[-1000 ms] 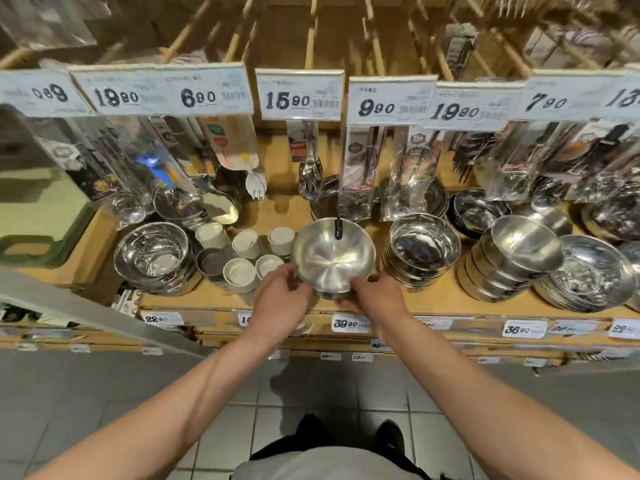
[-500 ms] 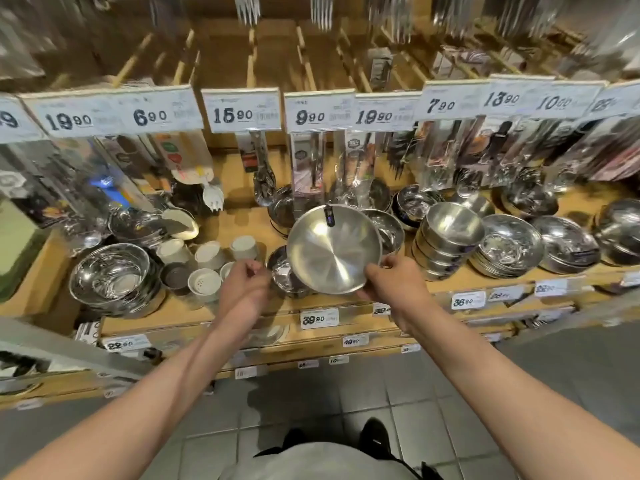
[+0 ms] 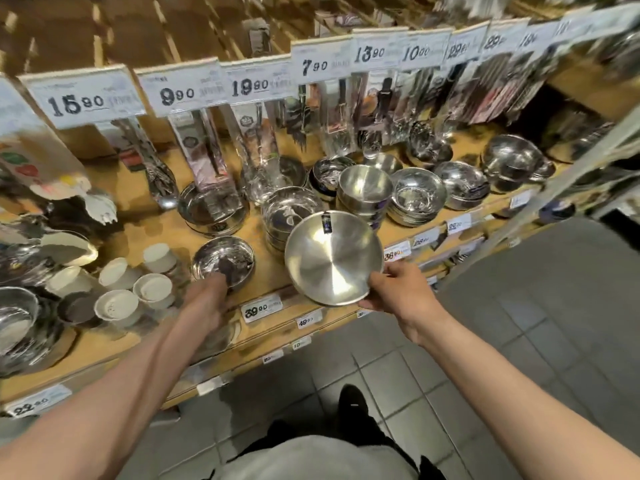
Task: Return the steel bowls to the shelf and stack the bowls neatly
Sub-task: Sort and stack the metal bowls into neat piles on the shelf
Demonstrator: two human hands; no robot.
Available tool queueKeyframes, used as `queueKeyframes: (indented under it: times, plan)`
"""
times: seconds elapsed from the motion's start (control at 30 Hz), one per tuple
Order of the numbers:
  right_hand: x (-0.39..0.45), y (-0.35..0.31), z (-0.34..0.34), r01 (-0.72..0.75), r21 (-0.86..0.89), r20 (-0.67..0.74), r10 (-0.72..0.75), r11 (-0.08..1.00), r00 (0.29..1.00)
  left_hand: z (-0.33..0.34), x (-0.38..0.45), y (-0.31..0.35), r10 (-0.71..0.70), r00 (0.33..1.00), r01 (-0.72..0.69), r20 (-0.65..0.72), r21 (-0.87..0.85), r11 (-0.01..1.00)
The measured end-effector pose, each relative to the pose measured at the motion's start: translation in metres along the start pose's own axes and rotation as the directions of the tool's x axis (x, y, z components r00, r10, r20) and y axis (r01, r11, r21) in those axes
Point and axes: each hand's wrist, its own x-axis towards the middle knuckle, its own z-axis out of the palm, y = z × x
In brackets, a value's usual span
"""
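My right hand (image 3: 398, 289) is pinching the light, slippery bowl (image 3: 332, 258) by its rim; my left hand (image 3: 207, 296) is blurred beside the shelf bowl (image 3: 221, 261), grip unclear.

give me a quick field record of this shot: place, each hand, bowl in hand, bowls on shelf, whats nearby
place: wooden store shelf with price tags along its edges
right hand: right hand grips the lower rim of a steel bowl, tilted, its inside facing the camera
left hand: left hand reaches to a small steel bowl on the shelf; grip blurred
bowl stacks: stack of bowls behind the held one, more stacks to its right
nearby: white cups left of the small bowl; packaged utensils hanging above
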Motion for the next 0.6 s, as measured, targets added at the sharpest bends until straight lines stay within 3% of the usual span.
queueKeyframes:
  times: [0.33,0.6]
  plan:
    - [0.001,0.024,0.008,-0.015,-0.025,-0.010,0.015,1.000,1.000,-0.003,0.001,0.004,-0.016,1.000,0.016,-0.019,-0.021,1.000]
    - [0.010,0.031,0.011,-0.028,-0.071,0.035,0.030,0.997,0.999,-0.022,-0.040,-0.008,0.041,0.989,-0.028,0.141,-0.094,0.995]
